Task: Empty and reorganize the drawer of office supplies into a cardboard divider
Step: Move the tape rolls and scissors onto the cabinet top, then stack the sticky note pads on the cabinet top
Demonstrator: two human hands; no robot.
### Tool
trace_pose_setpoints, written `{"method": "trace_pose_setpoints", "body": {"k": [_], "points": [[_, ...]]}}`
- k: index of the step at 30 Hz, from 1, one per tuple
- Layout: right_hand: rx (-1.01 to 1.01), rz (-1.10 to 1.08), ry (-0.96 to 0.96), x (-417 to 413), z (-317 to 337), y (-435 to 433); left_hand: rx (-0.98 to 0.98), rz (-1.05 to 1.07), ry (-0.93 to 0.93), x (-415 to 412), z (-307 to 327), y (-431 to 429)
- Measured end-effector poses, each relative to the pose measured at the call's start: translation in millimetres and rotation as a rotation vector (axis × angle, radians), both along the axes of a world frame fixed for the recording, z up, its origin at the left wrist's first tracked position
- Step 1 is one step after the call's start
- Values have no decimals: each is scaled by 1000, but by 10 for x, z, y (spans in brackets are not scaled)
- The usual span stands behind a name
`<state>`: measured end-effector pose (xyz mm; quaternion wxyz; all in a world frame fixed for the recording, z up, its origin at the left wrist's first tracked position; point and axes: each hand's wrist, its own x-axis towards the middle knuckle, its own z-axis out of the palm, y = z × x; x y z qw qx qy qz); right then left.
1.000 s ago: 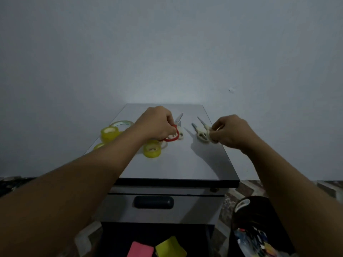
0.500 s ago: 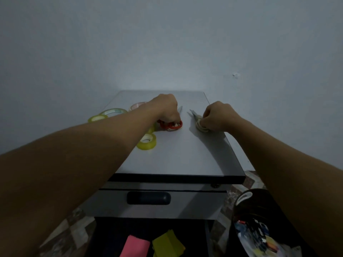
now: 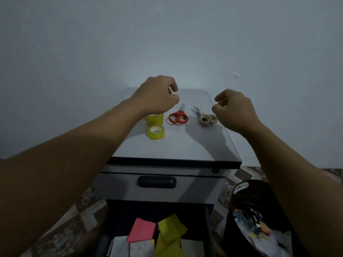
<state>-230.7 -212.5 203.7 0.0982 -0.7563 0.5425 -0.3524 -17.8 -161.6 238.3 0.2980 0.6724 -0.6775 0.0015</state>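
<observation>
Head view: both hands [image 3: 194, 102] hover loosely curled and empty, the left hiding perhaps another tape roll [image 3: 155, 118].

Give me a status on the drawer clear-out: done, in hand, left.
Done: the red scissors, the beige scissors and yellow tape rolls lie on the cabinet top. In hand: nothing; the left hand and right hand hover empty above them. Left: pink and yellow sticky notes sit in the open drawer. No cardboard divider is in view.
</observation>
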Motion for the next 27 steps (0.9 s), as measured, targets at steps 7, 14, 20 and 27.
{"method": "trace_pose_setpoints", "body": {"k": [7,14,20,27], "points": [[8,39,-164,-4,-290,899,-90,2,379,215,-384,1127],[237,121,-129,114,-1204,1605,101,67,570,375,-1503,1846],[540,176,-5,165,-2122,1905,409,91,603,336,-2439,2019],[736,161,248,165,-2896,2113,718,90,469,362,-3237,2183]]}}
